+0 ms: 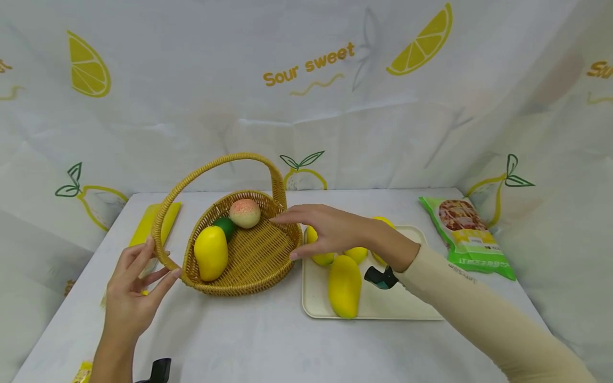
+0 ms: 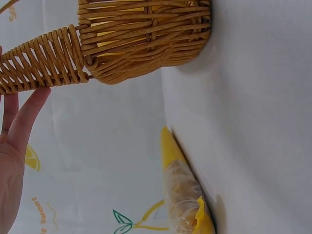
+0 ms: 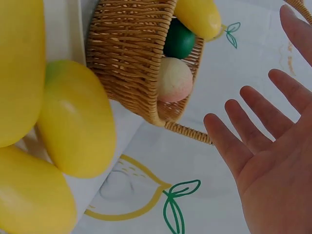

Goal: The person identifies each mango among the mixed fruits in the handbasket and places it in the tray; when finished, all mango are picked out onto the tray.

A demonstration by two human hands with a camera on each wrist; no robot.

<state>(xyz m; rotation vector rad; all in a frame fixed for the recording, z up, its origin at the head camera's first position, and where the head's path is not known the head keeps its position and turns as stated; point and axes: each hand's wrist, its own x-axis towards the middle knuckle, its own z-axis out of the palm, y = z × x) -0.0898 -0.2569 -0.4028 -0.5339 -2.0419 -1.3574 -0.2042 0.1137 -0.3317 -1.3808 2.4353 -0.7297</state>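
Observation:
A wicker basket (image 1: pixel 256 260) stands left of the table's middle, its handle (image 1: pixel 167 213) arching above it. My left hand (image 1: pixel 131 290) pinches the handle near its left base; the left wrist view shows fingertips against the woven handle (image 2: pixel 46 61). Inside the basket lie a yellow mango (image 1: pixel 210 254), a dark green round fruit (image 3: pixel 179 40), partly hidden, and a peach (image 1: pixel 245 213). My right hand (image 1: pixel 328 226) hovers at the basket's right rim with fingers extended and nothing held. Beneath the right arm, a mango (image 1: pixel 345 287) and several other yellow fruits (image 3: pixel 78 119) lie on a cream tray.
The cream tray (image 1: pixel 402 308) sits right of the basket. A green snack bag (image 1: pixel 471 236) lies at the back right. Behind the left hand is a yellow bag (image 2: pixel 183 187) with a clear section. A small yellow packet (image 1: pixel 83 372) lies at the front left. A printed curtain (image 1: pixel 191 106) hangs behind.

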